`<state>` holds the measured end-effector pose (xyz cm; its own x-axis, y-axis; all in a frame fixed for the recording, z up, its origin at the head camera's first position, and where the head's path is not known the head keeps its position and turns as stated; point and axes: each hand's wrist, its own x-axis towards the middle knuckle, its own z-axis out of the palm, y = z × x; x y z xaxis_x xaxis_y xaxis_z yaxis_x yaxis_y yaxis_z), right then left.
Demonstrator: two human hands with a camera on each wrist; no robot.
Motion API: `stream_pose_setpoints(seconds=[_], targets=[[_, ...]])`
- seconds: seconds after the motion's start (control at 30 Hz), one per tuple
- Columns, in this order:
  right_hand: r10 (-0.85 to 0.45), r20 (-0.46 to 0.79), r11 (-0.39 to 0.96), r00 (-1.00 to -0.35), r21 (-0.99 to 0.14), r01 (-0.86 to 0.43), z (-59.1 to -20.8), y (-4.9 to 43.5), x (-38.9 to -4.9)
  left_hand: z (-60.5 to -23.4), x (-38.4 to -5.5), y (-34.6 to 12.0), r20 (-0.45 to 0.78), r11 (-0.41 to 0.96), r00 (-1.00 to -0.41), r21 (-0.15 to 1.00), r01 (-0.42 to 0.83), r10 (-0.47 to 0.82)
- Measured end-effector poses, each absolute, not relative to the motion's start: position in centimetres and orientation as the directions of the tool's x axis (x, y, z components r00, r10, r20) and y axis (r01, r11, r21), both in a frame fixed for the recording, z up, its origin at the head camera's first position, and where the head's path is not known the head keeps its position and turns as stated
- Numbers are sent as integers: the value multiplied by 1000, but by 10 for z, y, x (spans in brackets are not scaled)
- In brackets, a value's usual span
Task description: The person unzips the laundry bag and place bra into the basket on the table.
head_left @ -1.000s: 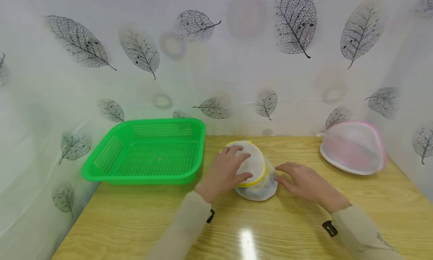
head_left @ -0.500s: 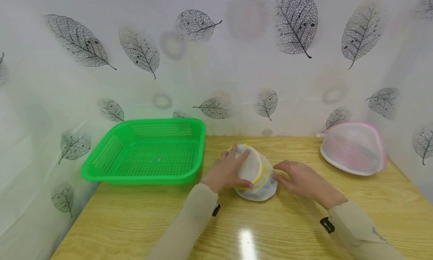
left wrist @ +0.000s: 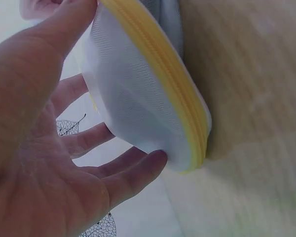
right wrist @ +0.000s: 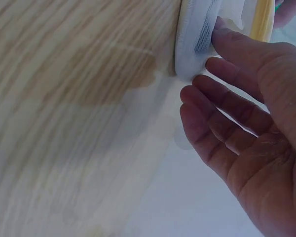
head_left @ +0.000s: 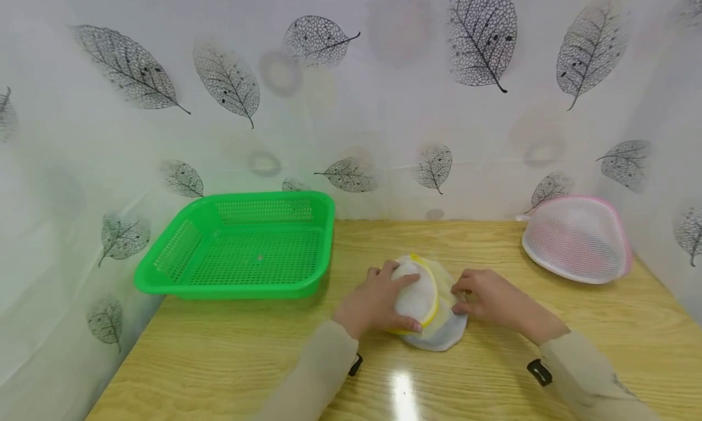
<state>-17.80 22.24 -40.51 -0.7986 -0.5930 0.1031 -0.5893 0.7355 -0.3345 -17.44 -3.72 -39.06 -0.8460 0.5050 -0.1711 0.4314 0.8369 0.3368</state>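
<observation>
A small round white mesh laundry bag (head_left: 414,296) with a yellow zipper band stands tilted on the table, its flatter end towards my left hand. My left hand (head_left: 373,302) grips the bag from the left, thumb at the near edge and fingers spread over the far side. In the left wrist view the yellow zipper (left wrist: 165,71) curves round the mesh. My right hand (head_left: 496,304) pinches the bag's right side between thumb and index finger, while its other fingers (right wrist: 227,113) lie loosely bent beside the white rim. What is inside the bag cannot be told.
A green plastic basket (head_left: 236,292) with perforated walls stands at the back left of the wooden table (head_left: 230,360). At the back right lies a white and pink mesh bag (head_left: 576,241). A leaf-patterned curtain (head_left: 384,104) hangs behind.
Both hands have shifted towards me and a little right, along with the laundry bag. The bag has tilted further over, and the left hand's thumb has closed onto its near edge.
</observation>
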Motion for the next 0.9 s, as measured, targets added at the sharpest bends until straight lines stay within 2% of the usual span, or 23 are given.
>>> stream_pose_setpoints(seconds=[0.13, 0.37, 0.47, 0.73, 0.9], targets=[[-602, 129, 712, -788, -362, -602, -401, 223, -181, -395, -171, -37, -140, 830, -848, 337, 445, 512], [-588, 254, 704, -768, -307, -641, -396, 204, -200, -400, -171, -39, -153, 835, -847, 327, 442, 509], [-589, 270, 698, -761, -304, -648, -396, 194, -213, -400, -171, -39, -152, 839, -848, 311, 446, 508], [-658, 132, 681, -742, -316, -660, -394, 178, -244, -401, -172, -38, -147, 834, -841, 296, 465, 521], [-702, 114, 636, -703, -342, -691, -393, 171, -253, -402, -173, -37, -148, 835, -841, 291, 466, 521]])
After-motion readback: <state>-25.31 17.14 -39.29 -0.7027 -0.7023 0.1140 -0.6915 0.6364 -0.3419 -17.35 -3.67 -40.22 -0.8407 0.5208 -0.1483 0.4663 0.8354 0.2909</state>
